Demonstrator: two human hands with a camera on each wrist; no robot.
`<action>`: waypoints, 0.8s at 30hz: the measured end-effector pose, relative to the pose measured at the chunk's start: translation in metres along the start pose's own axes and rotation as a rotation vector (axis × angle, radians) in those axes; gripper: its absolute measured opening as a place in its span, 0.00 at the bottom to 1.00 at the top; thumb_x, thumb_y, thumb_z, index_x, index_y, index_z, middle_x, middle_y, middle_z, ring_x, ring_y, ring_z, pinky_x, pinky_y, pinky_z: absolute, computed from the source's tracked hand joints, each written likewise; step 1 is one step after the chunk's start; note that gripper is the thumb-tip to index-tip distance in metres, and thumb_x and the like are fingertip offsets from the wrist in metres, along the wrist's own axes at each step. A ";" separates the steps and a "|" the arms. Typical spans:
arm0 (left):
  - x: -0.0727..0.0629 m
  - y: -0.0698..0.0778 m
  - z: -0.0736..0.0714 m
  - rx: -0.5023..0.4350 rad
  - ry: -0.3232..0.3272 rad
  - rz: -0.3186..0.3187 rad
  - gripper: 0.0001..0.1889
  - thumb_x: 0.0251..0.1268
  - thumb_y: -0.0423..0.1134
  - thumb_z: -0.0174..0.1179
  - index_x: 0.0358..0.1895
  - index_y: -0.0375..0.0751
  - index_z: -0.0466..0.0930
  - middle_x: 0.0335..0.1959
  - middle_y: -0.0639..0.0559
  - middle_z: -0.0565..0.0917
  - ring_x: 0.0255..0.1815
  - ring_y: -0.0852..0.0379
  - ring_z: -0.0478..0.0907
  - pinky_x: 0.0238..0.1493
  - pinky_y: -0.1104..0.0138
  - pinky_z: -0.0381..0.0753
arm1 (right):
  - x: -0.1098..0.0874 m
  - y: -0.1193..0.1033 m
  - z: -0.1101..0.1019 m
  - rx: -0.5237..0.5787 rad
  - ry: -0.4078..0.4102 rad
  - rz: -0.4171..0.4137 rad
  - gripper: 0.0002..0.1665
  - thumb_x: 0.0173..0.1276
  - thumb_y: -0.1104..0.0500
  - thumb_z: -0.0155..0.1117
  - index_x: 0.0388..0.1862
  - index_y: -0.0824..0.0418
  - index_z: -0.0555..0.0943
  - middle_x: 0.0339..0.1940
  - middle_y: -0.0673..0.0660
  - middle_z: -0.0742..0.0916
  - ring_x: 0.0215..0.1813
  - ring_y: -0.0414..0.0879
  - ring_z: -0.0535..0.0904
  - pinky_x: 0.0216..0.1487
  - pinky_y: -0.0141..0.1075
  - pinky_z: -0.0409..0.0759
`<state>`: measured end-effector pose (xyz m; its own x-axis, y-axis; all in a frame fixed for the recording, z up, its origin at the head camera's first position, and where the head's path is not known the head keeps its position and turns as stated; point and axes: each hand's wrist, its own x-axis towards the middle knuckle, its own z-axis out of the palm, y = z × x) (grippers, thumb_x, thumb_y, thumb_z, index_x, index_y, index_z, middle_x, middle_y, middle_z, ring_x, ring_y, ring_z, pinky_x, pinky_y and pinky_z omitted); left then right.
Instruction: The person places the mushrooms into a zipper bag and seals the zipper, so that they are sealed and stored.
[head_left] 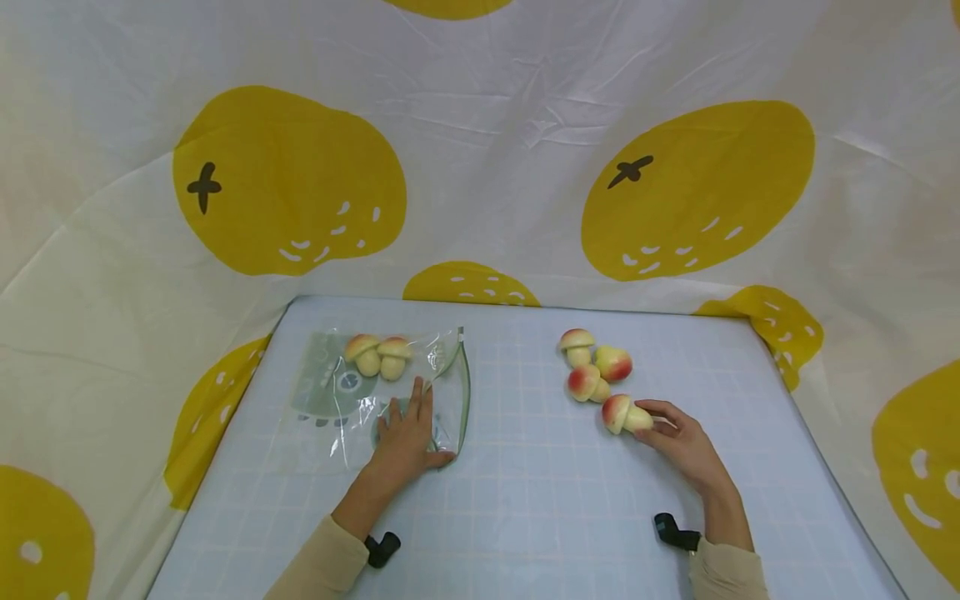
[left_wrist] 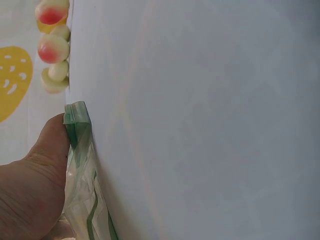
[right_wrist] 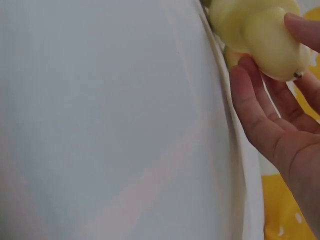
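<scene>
Your right hand [head_left: 678, 437] pinches a toy mushroom [head_left: 626, 415] by its stem; your left hand [head_left: 405, 442], fingers spread, rests on a clear zip bag [head_left: 330, 396] holding two mushrooms [head_left: 393, 352], its green print too small to read. Three more mushrooms [head_left: 585, 383] sit just beyond the pinched one. Checked tablecloth [head_left: 517, 500] stretches between bag and cluster; a fruit-patterned curtain [head_left: 495, 167] hangs behind the far edge.

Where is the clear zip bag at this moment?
In the head view, the clear zip bag lies on the left part of the table, under the person's left hand; two toy mushrooms show within its outline, near its far edge.
</scene>
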<state>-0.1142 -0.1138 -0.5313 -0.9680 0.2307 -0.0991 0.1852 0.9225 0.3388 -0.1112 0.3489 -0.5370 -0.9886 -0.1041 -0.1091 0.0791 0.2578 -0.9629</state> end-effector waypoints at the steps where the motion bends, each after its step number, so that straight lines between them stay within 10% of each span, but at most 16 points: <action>1: 0.000 0.000 0.000 -0.001 -0.001 0.000 0.65 0.49 0.63 0.74 0.80 0.32 0.43 0.81 0.36 0.40 0.70 0.15 0.49 0.59 0.26 0.58 | 0.000 0.000 0.001 0.004 0.001 -0.003 0.30 0.65 0.63 0.73 0.65 0.65 0.75 0.54 0.49 0.84 0.48 0.43 0.83 0.46 0.31 0.80; 24: -0.001 0.000 -0.002 -0.021 0.008 0.005 0.65 0.49 0.63 0.75 0.80 0.32 0.42 0.81 0.37 0.40 0.70 0.15 0.49 0.58 0.26 0.58 | 0.015 -0.025 0.056 0.195 -0.079 -0.193 0.31 0.66 0.74 0.65 0.67 0.73 0.69 0.61 0.52 0.79 0.53 0.43 0.82 0.50 0.32 0.80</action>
<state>-0.1136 -0.1147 -0.5292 -0.9684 0.2329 -0.0898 0.1867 0.9147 0.3584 -0.1210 0.2867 -0.5286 -0.9753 -0.2095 0.0695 -0.0789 0.0369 -0.9962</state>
